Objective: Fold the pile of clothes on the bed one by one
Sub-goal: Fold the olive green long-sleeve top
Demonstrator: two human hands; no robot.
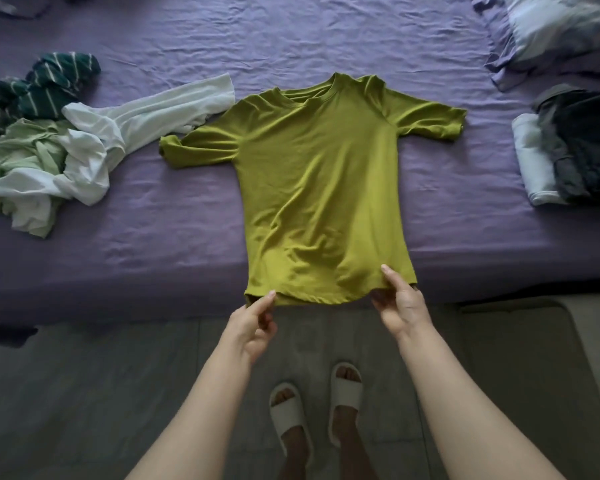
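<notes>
An olive-green T-shirt (pixel 319 181) lies spread flat on the purple bed (pixel 153 237), neck away from me, sleeves out to both sides, its hem hanging over the near edge. My left hand (pixel 255 323) pinches the hem at its left corner. My right hand (pixel 400 303) pinches the hem near the right corner, thumb on top of the cloth. An unfolded pile (pixel 45 147) of white, pale green and dark green striped clothes lies on the bed at the left, a white sleeve reaching toward the shirt.
Folded dark and white clothes (pixel 568 147) are stacked at the bed's right side. A pillow (pixel 551 32) lies at the far right corner. Grey floor and my feet in pale slippers (pixel 316 407) are below the bed edge.
</notes>
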